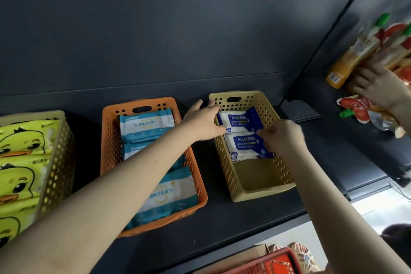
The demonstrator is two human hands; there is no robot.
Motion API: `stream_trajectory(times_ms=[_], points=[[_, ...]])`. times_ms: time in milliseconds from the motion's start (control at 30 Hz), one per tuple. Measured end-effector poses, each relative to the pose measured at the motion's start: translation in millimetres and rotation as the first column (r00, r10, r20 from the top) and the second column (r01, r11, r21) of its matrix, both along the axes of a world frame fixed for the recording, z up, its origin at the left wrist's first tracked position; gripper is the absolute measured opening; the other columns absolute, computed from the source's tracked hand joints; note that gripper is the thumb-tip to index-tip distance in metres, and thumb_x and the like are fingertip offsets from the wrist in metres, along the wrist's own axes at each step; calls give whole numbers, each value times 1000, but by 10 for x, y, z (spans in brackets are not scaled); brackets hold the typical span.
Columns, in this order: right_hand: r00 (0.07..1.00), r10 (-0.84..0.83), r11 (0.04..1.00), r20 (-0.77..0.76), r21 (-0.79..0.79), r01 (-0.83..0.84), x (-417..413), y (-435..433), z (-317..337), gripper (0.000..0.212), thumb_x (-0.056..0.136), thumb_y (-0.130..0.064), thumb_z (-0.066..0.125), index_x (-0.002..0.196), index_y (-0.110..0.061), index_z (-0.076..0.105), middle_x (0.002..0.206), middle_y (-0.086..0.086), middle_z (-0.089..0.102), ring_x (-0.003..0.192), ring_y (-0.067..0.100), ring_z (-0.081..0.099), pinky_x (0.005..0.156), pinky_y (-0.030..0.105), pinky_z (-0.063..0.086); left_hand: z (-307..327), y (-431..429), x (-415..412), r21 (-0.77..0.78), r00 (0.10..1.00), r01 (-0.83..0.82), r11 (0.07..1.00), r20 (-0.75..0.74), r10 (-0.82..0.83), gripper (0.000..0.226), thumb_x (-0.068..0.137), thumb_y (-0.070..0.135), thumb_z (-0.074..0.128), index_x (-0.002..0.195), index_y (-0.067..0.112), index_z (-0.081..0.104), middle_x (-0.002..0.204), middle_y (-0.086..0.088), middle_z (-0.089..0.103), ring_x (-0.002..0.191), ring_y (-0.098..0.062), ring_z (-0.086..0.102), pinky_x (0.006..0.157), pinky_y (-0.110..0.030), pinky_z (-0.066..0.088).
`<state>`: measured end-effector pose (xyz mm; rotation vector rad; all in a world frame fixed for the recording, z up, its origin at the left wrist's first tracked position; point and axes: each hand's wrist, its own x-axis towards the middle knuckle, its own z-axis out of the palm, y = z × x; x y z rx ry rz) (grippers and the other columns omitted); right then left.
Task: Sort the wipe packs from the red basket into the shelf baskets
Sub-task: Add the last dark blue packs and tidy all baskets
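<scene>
orange basket [106,140], tan basket [262,193], blue-white packs [241,121]

Orange sauce pouch [347,62], red pouch with green cap [355,104]

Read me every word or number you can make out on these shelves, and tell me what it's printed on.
"75% 酒精", "Alcohol Wipes": upper blue pack, tan basket.
Same text: lower blue pack.
"酒精卫生湿巾": rear teal pack, orange basket.
Yellow duck packs and sauce pouches: print too blurred to read.
</scene>
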<state>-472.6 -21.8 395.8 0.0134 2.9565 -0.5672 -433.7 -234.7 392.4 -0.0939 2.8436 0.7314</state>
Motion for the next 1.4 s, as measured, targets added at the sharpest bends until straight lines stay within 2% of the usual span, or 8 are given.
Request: stream_trajectory(times_ms=[67, 167, 633, 833, 1000, 1100, 1233, 1400], points=[[974, 213, 977, 80, 15, -214, 36, -90, -93, 43, 88, -34, 66, 128, -19, 59, 120, 4, 63, 98, 20, 61, 70, 24, 44, -10, 11, 12, -10, 1000, -1, 1000, -5, 1, 77, 91, 48, 51, 154, 25, 13, 162, 8, -1, 149, -24, -6, 120, -45, 6], [922, 327, 944, 207, -19, -330, 79, -139, -290, 53, 89, -30, 65, 139, -23, 49, 136, 3, 54, 119, 22, 53, 97, 32, 42, -14, -14, 30, -9, 1000, 4, 1000, 0, -4, 75, 92, 48, 49, 154, 26, 13, 162, 9, -3, 149, -24, -6, 119, -44, 3], [883, 390, 907, 261, 57, -417, -81, -19, -373, 60, 89, -35, 64, 144, -28, 41, 149, 1, 42, 132, 25, 44, 109, 39, 36, -16, -45, -3, -9, 999, 19, 1000, 44, -19, 73, 93, 50, 47, 153, 32, 9, 161, 13, -7, 148, -24, -8, 118, -46, 0], [895, 368, 917, 250, 59, -394, -70, -48, -145, 68, 88, -33, 66, 147, -29, 34, 146, 5, 45, 126, 26, 48, 103, 38, 41, 80, -110, 15, -46, 993, 97, 994, 70, -93, 72, 95, 52, 45, 153, 27, 11, 162, 5, -4, 149, -25, -3, 120, -45, 6], [955, 293, 954, 55, -83, -288, 226, 5, 375, 53, 87, -34, 67, 137, -24, 51, 134, 3, 56, 112, 22, 58, 85, 27, 46, 363, -295, 410, 80, 990, 66, 995, -131, -55, 57, 95, 34, 55, 146, 19, 37, 151, -2, 39, 137, -18, 38, 108, -28, 31], [962, 252, 935, -110, -231, -271, 763, 49, 648, 41, 88, -31, 65, 128, -22, 60, 120, -6, 63, 104, 13, 61, 85, 23, 43, 489, -418, 910, 228, 969, 39, 973, -245, 18, 37, 94, 28, 58, 130, 22, 56, 128, 5, 60, 116, -13, 58, 98, -25, 43], [955, 119, 890, -272, -396, -224, 1822, 110, 700, 24, 90, -25, 63, 114, -22, 67, 104, -10, 67, 91, 4, 63, 75, 16, 44, 472, -514, 1816, 447, 931, 51, 893, -345, 120, 18, 94, 24, 58, 109, 33, 64, 107, 18, 65, 103, 0, 60, 93, -19, 46], [967, 79, 894, -240, -412, -176, 3261, 178, 264, 16, 88, -16, 67, 103, -16, 72, 90, -7, 68, 75, 0, 63, 65, 0, 41, 133, -469, 3191, 609, 948, 65, 790, -285, 142, 23, 94, 19, 57, 91, 40, 65, 101, 16, 71, 96, -5, 66, 89, -26, 51]])
